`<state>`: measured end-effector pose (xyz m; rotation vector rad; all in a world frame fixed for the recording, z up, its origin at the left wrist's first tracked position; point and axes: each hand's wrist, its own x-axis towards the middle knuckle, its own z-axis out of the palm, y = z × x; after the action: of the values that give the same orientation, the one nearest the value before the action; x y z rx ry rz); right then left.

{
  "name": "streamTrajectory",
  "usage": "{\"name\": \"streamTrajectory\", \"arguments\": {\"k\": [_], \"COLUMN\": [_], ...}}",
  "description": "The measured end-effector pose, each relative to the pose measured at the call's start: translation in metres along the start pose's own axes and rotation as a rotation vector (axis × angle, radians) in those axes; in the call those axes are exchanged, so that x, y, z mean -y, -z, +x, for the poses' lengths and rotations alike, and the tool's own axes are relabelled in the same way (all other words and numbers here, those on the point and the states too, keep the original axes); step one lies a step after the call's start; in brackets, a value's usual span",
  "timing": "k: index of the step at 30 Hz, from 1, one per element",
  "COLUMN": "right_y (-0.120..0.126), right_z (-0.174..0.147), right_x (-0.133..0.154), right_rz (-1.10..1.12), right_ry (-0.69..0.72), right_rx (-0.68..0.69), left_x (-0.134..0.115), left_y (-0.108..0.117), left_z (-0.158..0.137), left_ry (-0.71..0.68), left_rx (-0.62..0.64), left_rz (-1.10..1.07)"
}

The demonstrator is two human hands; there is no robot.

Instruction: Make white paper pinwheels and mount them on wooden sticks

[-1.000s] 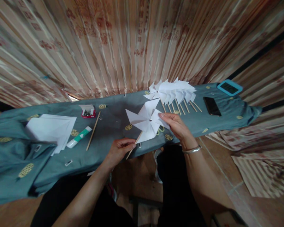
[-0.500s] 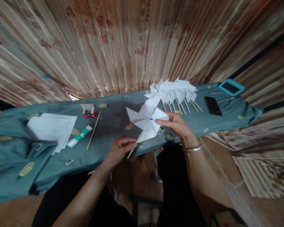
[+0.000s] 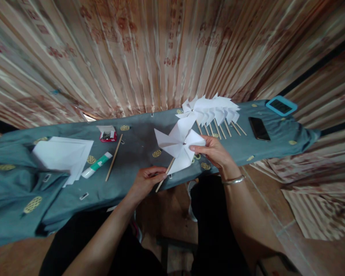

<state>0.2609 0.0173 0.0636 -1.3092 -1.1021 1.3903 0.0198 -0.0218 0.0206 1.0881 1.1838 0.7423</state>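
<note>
A white paper pinwheel [image 3: 175,143] on a wooden stick is held up over the front edge of the cloth-covered table. My left hand [image 3: 148,180] pinches the stick below the paper blades. At the pinwheel's right side, my right hand [image 3: 214,150] is closed on a blade, its thumb near the pin at the centre. Just behind, a row of several finished-looking pinwheels [image 3: 211,109] lies overlapped, their sticks pointing toward me. A loose wooden stick [image 3: 114,157] rests left of my hands.
Left on the green cloth [image 3: 140,130] are white paper sheets [image 3: 64,153], a green-and-white tube [image 3: 97,165] and a small red box of pins [image 3: 108,135]. A black phone [image 3: 259,128] and a blue-framed device [image 3: 281,106] lie right. A curtain [image 3: 149,57] hangs behind the table.
Both hands keep the same hold on the pinwheel, which has shifted very slightly to the right. Everything else stays in place.
</note>
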Motion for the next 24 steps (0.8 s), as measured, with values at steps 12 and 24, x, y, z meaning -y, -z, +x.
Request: {"name": "streamTrajectory", "arguments": {"k": [12, 24], "right_y": [-0.016, -0.023], "right_z": [-0.001, 0.000], "right_x": [-0.005, -0.010], "right_rz": [0.055, 0.142], "right_ry": [0.014, -0.077], "right_rx": [-0.028, -0.046], "left_x": [0.008, 0.011], "left_y": [-0.004, -0.007], "left_z": [0.003, 0.008], "left_ry": [-0.005, -0.041], "left_rx": [-0.063, -0.138], "left_rz": [-0.078, -0.089]}}
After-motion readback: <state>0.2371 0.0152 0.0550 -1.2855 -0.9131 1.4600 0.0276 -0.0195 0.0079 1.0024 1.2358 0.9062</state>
